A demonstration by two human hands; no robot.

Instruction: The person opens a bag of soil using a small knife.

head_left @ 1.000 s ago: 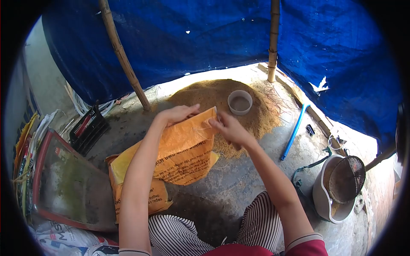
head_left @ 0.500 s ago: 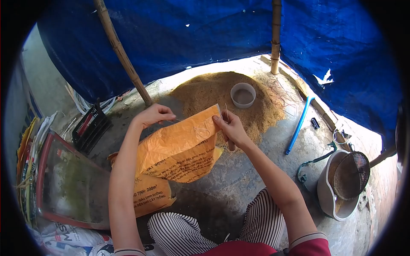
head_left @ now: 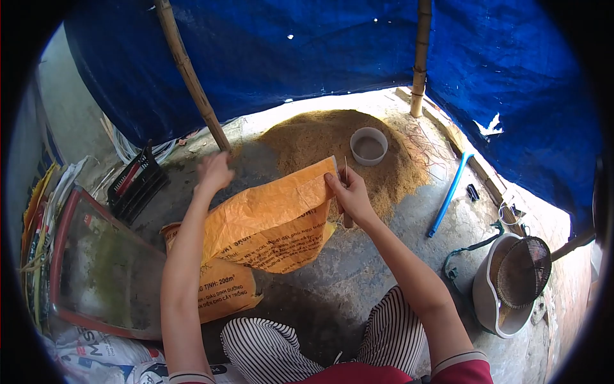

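An orange sack with black print hangs at the centre, its upper edge folded over. My right hand pinches the sack's right corner, and a thin tool with a brown handle is held in the same hand, its narrow tip pointing up. My left hand is raised past the sack's upper left edge, apart from it, near the foot of a bamboo pole. Its fingers are smeared by motion, so what they hold, if anything, cannot be made out.
Behind the sack lies a brown grainy heap with a white tub on it. To the right are a blue tube and a bucket with a sieve. A black crate and framed panel stand left.
My left hand has moved up and away from the sack's upper edge. The thread seen on the sack's face no longer shows there. My right hand still grips the corner.
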